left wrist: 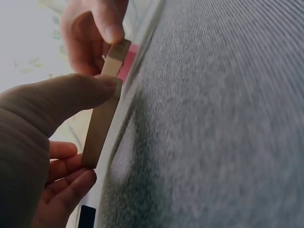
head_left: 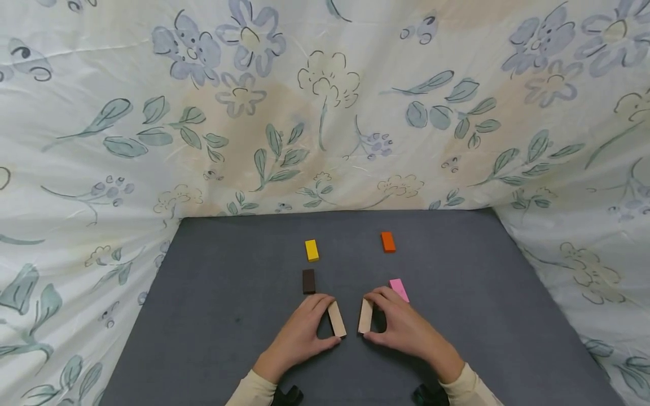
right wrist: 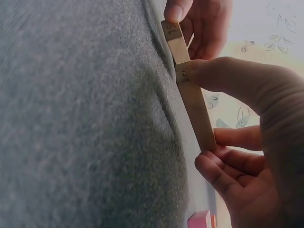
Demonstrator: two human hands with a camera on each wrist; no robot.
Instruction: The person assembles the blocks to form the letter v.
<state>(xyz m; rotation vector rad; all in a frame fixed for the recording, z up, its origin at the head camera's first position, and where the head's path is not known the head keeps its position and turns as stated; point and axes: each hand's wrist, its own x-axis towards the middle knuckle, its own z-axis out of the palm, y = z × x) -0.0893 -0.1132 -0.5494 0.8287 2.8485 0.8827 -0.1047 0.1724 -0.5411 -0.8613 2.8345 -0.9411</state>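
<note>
The left pale block (head_left: 337, 320) and the right pale block (head_left: 365, 316) are slim bars of light, unpainted wood with flat faces and squared edges. Each carries small dark marks on its near end, seen in the right wrist view but too blurred to read. Their near ends sit closer together than their far ends, and a gap parts them.

The left hand (head_left: 303, 328) has its grip spread to the length of the left pale block, thumb on one end and fingertips at the other. The right hand (head_left: 403, 326) pinches the right pale block end to end in the same way, its grip equally wide. Whether either bar touches the grey table (head_left: 228, 282) is hard to tell.

Taking the dark brown block (head_left: 308, 281) as landmark, the left pale block lies nearer the person and a little to the right of it, the right pale block nearer and farther right. The yellow block (head_left: 312, 250) is just beyond it, the orange block (head_left: 388, 242) beyond and well to the right, the pink block (head_left: 399, 290) well to the right, partly behind the right hand.

Counted: two pale, one dark brown, one yellow, one orange, one pink; six blocks in all.
</note>
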